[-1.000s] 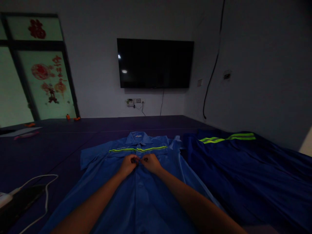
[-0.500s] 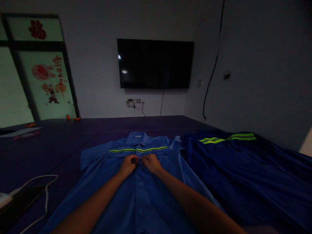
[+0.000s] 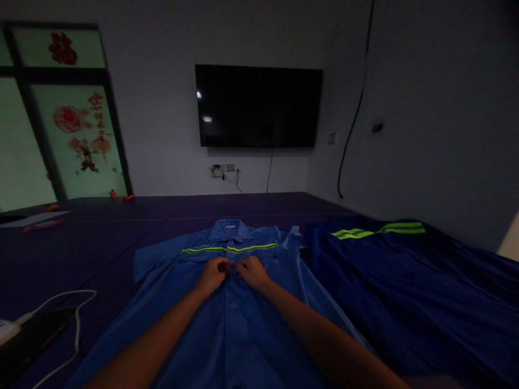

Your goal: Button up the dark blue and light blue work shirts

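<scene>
A blue short-sleeved work shirt with a yellow-green reflective stripe across the chest lies flat on the dark purple surface, collar away from me. My left hand and my right hand meet at the shirt's front placket just below the stripe. Both are closed in a pinch on the placket fabric. Whether a button sits between the fingers is too dark to tell.
A darker blue garment with reflective stripes lies spread out to the right, touching the shirt. A white cable and a dark device lie at the near left. A wall-mounted television hangs ahead. Papers rest at the far left.
</scene>
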